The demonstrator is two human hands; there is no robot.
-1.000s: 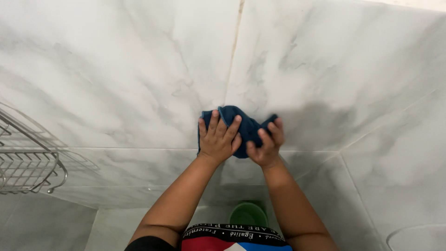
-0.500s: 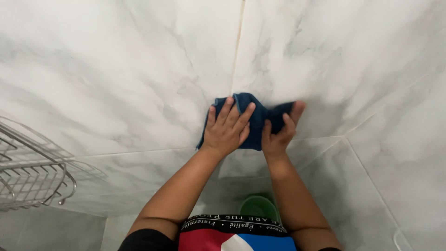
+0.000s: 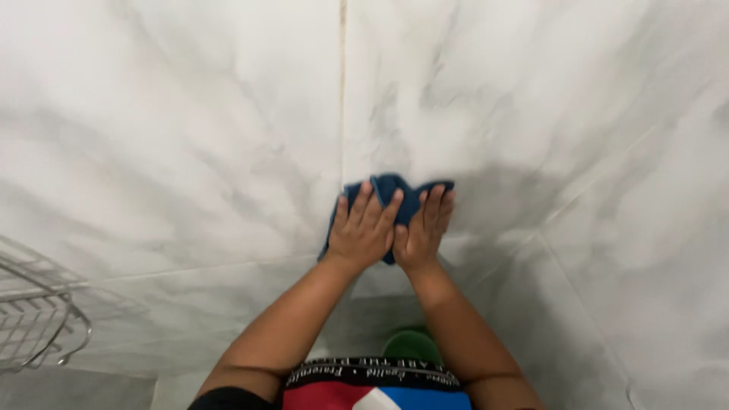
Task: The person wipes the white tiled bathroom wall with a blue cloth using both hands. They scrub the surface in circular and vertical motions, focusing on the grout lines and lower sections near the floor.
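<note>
A blue cloth (image 3: 395, 199) is pressed flat against the marble wall tile (image 3: 228, 152) beside the grout seam (image 3: 342, 91) by the left hand (image 3: 363, 231) and right hand (image 3: 421, 231), fingers spread; no wiped patch can be told from an unwiped one.

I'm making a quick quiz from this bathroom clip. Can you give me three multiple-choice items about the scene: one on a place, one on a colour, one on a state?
1. Where is the wire rack?
A. At the lower left edge
B. Above the hands
C. At the right edge

2. What colour is the cloth?
A. Yellow
B. Dark blue
C. White

3. How do the hands meet the cloth?
A. Only one hand touches it
B. Both hover clear of it
C. Both lie flat on it, fingers spread

Answers:
1. A, the rack juts in at the lower left, apart from the arms.
2. B, dark blue shows past the fingertips against the pale marble wall.
3. C, the left hand and right hand press side by side on the cloth against the wall.
</note>
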